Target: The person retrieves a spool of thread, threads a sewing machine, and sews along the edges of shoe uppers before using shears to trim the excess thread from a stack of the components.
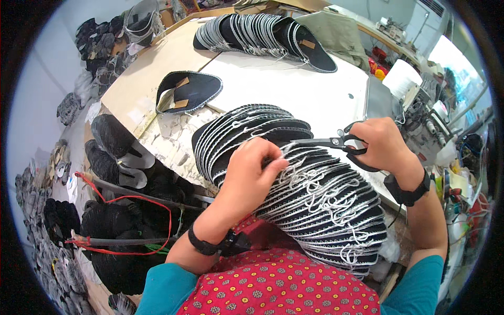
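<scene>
A long fanned row of black shoe uppers (315, 210) with white stitched edges lies in front of me, leaning against my apron. Loose white thread ends (315, 181) curl along its top. Over the middle of the row, my left hand (254, 168) is closed, thumb and fingers pinched at the white thread; its fingertips are partly hidden. My right hand (375, 144) grips black-handled scissors (320, 142) by the finger loops. Their blades point left, close to my left fingertips, and look nearly together.
Another row of black uppers (257, 34) stands at the table's far side. A single upper (191, 92) lies left on the white tabletop (294, 79). Dark shoes (118, 149) and a red cord (139, 198) are at left. A white thread cone (402, 79) stands at right.
</scene>
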A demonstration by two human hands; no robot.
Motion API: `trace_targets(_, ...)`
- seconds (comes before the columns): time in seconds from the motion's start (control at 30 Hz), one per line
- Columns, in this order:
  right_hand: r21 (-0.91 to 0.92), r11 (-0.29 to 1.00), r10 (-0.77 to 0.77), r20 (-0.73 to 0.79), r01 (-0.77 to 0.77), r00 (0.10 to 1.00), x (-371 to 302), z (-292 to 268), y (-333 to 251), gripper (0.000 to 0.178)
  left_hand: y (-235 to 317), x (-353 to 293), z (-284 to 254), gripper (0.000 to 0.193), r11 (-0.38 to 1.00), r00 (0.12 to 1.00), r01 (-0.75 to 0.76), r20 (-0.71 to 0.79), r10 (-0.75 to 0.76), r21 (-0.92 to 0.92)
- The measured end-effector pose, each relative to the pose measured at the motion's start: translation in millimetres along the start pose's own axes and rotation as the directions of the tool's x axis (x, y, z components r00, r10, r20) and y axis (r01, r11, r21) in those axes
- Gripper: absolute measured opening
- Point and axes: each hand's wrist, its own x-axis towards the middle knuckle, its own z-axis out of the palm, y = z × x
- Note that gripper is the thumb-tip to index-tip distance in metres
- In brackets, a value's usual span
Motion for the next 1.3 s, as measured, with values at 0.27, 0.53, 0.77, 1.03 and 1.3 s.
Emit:
trace_targets(0.27,0.071,0.993,-0.087,-0.110,0.095,0.990,8,6,-8,0.030,-9,-5,3,0.011,0.810,0.951,0.226,-0.058,-0.304,-0.541)
trace_targets(0.53,0.056,0.991,-0.110,-0.125,0.118,0.986,16,18,-24,0.029,-7,-11,14,0.013,0.795,0.977,0.094,-0.098,-0.190,-0.599)
trace_targets(0.77,-0.001,0.999,-0.040,-0.022,0.040,0.999,5,19,-24,0.024,-9,-15,8,0.022,0.818,0.980,0.109,-0.079,-0.184,-0.564)
trace_targets(1.03,-0.012,1.000,-0.017,-0.130,0.015,0.991,23,-11,-20,0.025,-5,-13,1,0.027,0.959,0.948,-0.043,-0.293,0.128,0.278)
trace_targets(1.3,-0.078,0.986,-0.149,0.018,0.150,0.989,48,-3,-11,0.028,14,-19,-1,0.023,0.745,0.981,0.039,-0.167,0.098,0.666)
